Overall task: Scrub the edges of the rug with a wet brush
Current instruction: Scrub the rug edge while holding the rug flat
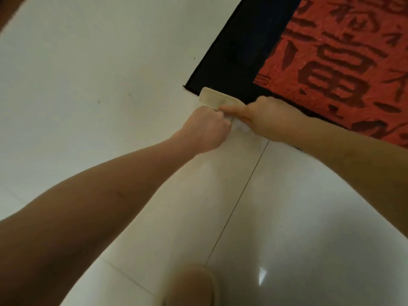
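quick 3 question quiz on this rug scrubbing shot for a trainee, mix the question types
1. True or false: the brush lies over the black border of the rug, near its corner.
2. Which hand has its thumb laid along the brush? A) left hand B) right hand C) neither
3. Fill in: the middle of the rug is ____ with dark characters on it.

Key
1. True.
2. B. The right hand grips the brush with its thumb along the back. The left hand is a closed fist at the near end; what it holds cannot be seen.
3. Red.
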{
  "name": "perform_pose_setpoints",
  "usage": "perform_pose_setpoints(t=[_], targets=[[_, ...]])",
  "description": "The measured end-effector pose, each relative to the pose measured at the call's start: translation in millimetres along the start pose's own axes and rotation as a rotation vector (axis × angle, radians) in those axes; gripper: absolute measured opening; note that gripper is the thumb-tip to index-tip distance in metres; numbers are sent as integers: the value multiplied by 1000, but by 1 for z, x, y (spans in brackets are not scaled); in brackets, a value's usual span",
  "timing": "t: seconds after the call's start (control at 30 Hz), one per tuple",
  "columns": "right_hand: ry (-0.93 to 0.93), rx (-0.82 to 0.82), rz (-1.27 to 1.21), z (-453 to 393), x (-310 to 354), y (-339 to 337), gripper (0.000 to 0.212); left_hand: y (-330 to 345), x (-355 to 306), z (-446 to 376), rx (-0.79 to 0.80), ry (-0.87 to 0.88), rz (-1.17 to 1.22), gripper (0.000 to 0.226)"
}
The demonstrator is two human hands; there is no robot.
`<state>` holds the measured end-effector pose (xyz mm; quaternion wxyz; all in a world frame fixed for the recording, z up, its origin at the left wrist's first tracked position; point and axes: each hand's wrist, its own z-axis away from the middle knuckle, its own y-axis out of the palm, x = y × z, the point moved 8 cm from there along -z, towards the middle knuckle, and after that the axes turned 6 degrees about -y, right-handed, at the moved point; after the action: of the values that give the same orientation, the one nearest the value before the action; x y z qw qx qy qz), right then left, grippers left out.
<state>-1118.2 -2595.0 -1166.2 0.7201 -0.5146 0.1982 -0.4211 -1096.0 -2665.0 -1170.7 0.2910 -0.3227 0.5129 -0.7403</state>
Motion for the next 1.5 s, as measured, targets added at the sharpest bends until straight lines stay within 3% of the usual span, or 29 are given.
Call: perform_pose_setpoints(t=[0.1,0.23,0.33,0.47,0.5,0.57,0.67,0.77,1.0,1.2,1.4,1.5], targets=[[-23,-61,7,-59,27,-18,56,-5,0,0,-92,73,21,36],[-20,-51,-38,-22,6,-2,55,-2,3,1,-40,5,23,5],[34,47,-125,41,-9,19,52,8,4,1,53,-72,-44,21],[-25,-39,-23,-38,15,-16,49,3,-4,0,93,-18,-95,20],[-20,-52,-49,-58,25,-21,50,-1,-6,0,61,4,-100,9],[-40,-73,-113,-76,30,-19,48,-4,1,0,-17,1,-89,9],[-59,-42,-118,-24,10,0,49,11,3,0,46,-26,-65,23],[53,48,-126,37,-10,22,58,8,0,1,34,-12,-130,25],[48,-94,-221,-18,17,5,49,5,-2,0,51,25,-133,26],[160,99,-115,120,-49,41,53,7,-10,-1,102,35,-247,18],[97,-81,-137,35,-8,25,53,0,-14,3,94,-6,-218,17],[126,-42,-129,95,-42,49,58,3,-9,5,113,-24,-249,18]])
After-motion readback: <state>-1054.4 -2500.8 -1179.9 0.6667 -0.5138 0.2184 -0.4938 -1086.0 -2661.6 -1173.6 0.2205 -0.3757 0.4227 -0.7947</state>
